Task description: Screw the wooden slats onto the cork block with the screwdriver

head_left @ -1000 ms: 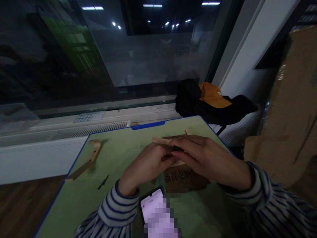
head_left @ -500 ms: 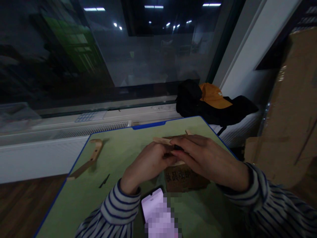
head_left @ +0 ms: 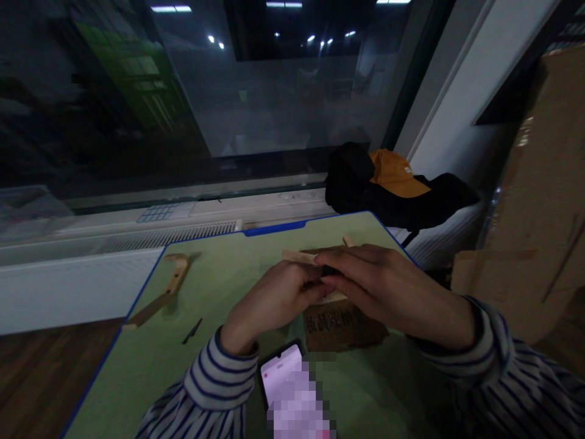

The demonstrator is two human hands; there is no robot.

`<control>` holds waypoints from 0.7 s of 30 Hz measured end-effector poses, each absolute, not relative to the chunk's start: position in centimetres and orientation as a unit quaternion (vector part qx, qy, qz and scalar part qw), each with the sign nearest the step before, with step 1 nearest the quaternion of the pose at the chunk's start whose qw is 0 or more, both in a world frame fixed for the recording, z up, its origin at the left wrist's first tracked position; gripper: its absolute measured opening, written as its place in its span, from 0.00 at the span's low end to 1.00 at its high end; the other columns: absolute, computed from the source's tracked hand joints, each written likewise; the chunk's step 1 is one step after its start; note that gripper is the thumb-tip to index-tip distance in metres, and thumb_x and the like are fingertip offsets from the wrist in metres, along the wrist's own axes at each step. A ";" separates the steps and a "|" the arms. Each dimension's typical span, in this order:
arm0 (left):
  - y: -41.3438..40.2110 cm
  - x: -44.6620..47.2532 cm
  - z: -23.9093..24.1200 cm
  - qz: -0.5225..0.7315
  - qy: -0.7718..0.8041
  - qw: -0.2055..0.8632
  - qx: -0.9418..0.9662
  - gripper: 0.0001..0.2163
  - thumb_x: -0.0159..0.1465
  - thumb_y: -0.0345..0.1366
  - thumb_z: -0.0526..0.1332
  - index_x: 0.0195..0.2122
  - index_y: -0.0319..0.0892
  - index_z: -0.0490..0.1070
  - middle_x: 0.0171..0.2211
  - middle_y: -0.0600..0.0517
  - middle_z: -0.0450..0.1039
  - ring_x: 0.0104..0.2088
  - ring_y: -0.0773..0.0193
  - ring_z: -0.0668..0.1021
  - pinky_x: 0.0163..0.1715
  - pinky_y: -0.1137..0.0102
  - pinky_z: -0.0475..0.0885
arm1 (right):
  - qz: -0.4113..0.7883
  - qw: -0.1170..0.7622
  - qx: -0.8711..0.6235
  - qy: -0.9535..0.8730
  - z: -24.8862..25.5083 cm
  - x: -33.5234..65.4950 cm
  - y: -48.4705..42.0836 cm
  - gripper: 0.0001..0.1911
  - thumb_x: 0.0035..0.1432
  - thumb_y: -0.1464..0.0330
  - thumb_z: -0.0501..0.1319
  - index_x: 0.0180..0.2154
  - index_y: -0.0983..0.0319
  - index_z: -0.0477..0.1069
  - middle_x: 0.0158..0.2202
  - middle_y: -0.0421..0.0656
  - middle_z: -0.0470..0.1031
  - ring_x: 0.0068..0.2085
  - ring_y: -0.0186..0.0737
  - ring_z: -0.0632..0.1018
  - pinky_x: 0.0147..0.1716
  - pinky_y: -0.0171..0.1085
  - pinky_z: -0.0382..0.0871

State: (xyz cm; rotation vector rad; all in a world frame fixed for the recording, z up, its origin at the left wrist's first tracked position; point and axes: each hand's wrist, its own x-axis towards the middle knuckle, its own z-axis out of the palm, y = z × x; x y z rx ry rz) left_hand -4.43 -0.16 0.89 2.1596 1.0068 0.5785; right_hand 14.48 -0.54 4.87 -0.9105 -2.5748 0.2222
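Beyond the phone (head_left: 278, 379), a pale strip (head_left: 296, 255) is partly covered by the left hand (head_left: 276, 297) and right hand (head_left: 381, 280), its end seen just past the left knuckles. The fingers are bent close together; something dark (head_left: 328, 270) is seen between the right thumb and forefinger, but whether either hand is clamped on anything cannot be told. Right of the phone's top, cardboard (head_left: 347, 329) is partly hidden by the right hand. Left of the phone, a dark sliver (head_left: 192, 331) and a wooden bracket (head_left: 178, 274) are seen.
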 end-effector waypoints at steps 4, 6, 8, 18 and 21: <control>-0.2 -4.4 1.1 0.222 0.380 0.333 0.834 0.10 0.65 0.31 0.56 0.43 0.43 0.75 0.43 0.51 0.78 0.41 0.62 0.78 0.41 0.68 0.70 | 0.069 0.205 -0.330 -0.919 4.8 14.5 -0.6 0.15 0.64 0.69 0.54 0.52 0.60 0.64 0.46 0.45 0.76 0.45 0.40 0.77 0.44 0.40 0.70; -0.2 -4.4 1.2 0.223 0.377 0.335 0.834 0.09 0.65 0.32 0.56 0.42 0.43 0.75 0.43 0.51 0.78 0.41 0.62 0.78 0.40 0.69 0.70 | 0.063 0.207 -0.329 -0.919 4.8 14.5 -0.6 0.15 0.64 0.69 0.54 0.52 0.60 0.65 0.46 0.46 0.76 0.45 0.40 0.77 0.44 0.40 0.70; -0.3 -4.4 1.3 0.221 0.379 0.336 0.833 0.09 0.64 0.31 0.56 0.41 0.43 0.75 0.43 0.51 0.78 0.41 0.62 0.78 0.40 0.69 0.70 | 0.061 0.210 -0.328 -0.919 4.8 14.5 -0.6 0.15 0.64 0.69 0.54 0.53 0.60 0.64 0.47 0.46 0.76 0.46 0.40 0.77 0.44 0.41 0.70; -0.2 -4.6 1.2 0.247 0.396 0.345 0.814 0.08 0.63 0.31 0.58 0.39 0.43 0.76 0.37 0.54 0.79 0.35 0.65 0.78 0.35 0.71 0.69 | 0.045 0.210 -0.329 -0.920 4.6 14.4 -0.4 0.16 0.64 0.68 0.54 0.53 0.61 0.64 0.46 0.47 0.76 0.45 0.42 0.77 0.44 0.43 0.71; -0.1 -4.6 1.1 0.250 0.385 0.337 0.822 0.08 0.64 0.32 0.58 0.40 0.43 0.76 0.37 0.54 0.79 0.36 0.65 0.78 0.36 0.71 0.69 | 0.052 0.217 -0.313 -0.923 4.7 14.4 -0.5 0.19 0.64 0.69 0.54 0.57 0.60 0.61 0.50 0.47 0.74 0.48 0.40 0.75 0.49 0.43 0.69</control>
